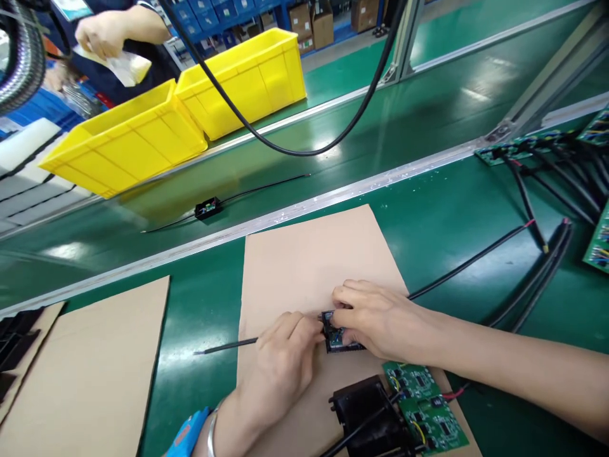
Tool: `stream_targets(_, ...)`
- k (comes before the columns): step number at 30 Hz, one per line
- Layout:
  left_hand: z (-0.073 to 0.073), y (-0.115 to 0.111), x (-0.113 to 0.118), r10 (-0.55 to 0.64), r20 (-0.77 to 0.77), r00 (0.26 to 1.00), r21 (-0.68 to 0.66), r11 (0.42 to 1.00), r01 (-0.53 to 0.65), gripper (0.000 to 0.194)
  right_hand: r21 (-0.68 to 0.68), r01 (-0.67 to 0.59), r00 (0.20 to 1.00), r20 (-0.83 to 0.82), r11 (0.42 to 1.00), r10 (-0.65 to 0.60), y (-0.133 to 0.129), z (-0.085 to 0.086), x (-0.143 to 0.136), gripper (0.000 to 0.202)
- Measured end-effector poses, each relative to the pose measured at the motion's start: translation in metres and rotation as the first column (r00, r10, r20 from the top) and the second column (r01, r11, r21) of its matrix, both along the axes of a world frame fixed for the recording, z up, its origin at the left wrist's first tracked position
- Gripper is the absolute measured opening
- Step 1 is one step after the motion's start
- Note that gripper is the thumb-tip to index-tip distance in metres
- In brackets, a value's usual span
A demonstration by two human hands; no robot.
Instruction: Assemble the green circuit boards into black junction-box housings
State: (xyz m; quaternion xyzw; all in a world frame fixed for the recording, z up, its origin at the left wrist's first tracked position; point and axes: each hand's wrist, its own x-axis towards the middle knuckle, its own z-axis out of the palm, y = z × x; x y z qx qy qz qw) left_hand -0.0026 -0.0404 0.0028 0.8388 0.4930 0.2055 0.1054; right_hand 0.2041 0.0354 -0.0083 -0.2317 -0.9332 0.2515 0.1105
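A small black plastic box (346, 349) with a circuit board (335, 337) inside lies on a cardboard sheet (309, 254). My left hand (288, 355) is closed at the box's left end, around a black cable (226, 347) whose tip sticks out to the left. The fingers of my right hand (378, 320) bend down into the box and press on the board, hiding much of it. From behind my right hand another black cable (469, 266) runs off to the right. Close below my hands are green circuit boards (421, 406) and black plastic housings (364, 412).
Across the metal rail (295, 212), a second wired box (207, 208) sits on the green belt. Yellow bins (137, 146) stand beyond, near a co-worker's hand (102, 35). A black cable loop (304, 152) hangs overhead. More cables and boards (599, 238) lie right, cardboard (95, 368) left.
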Motion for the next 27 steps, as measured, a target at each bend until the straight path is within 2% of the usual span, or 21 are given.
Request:
stream_targets(2,-0.007,-0.005,0.001,0.026,-0.06,0.998,0.11,0.994,-0.02,0.018,0.029,-0.006,1.0,0.001,1.0,0.006,-0.001,-0.001,0.001,0.003)
stream_targets(4,-0.011,-0.008,0.002,0.039,-0.135,0.99,0.167,0.986,-0.016,0.019,0.085,-0.016,1.0,-0.015,0.996,0.017,-0.003,-0.003,0.003,0.006)
stream_targets(7,-0.012,-0.014,0.005,0.012,-0.309,0.951,0.182,0.982,0.047,0.02,0.185,-0.038,0.999,-0.029,0.982,0.044,-0.005,-0.003,0.004,0.017)
stream_targets(10,-0.011,-0.015,0.005,-0.035,-0.426,0.904,0.159,0.981,0.113,0.024,0.198,-0.054,0.998,0.046,0.979,0.046,-0.006,0.003,0.002,0.02)
stream_targets(12,-0.013,-0.013,0.002,-0.061,-0.4,0.915,0.124,0.985,0.12,0.027,0.182,-0.052,0.994,0.109,0.982,0.032,-0.007,0.01,-0.002,0.018)
stream_targets(16,-0.014,-0.003,-0.009,-0.084,-0.17,0.982,0.018,0.996,0.088,0.025,0.133,-0.047,0.987,0.16,0.99,0.025,-0.006,0.021,-0.002,0.016)
stream_targets(19,-0.006,0.003,-0.015,-0.065,-0.016,0.998,-0.135,0.989,0.062,0.02,0.051,-0.041,0.995,0.091,0.998,0.036,-0.006,0.029,0.012,0.022)
stream_targets(21,0.001,0.003,-0.016,-0.049,0.035,0.998,-0.197,0.979,0.055,0.023,0.002,-0.001,1.0,0.02,1.0,0.001,-0.007,0.034,0.027,0.03)
stream_targets(24,0.01,0.003,-0.015,-0.142,0.064,0.988,-0.197,0.969,0.152,0.023,-0.035,0.084,0.996,-0.014,0.996,-0.084,-0.009,0.039,0.044,0.037)
stream_targets(27,0.012,0.008,-0.012,-0.293,-0.034,0.955,-0.13,0.949,0.287,0.021,-0.029,0.079,0.996,0.035,0.996,-0.078,-0.01,0.036,0.045,0.032)
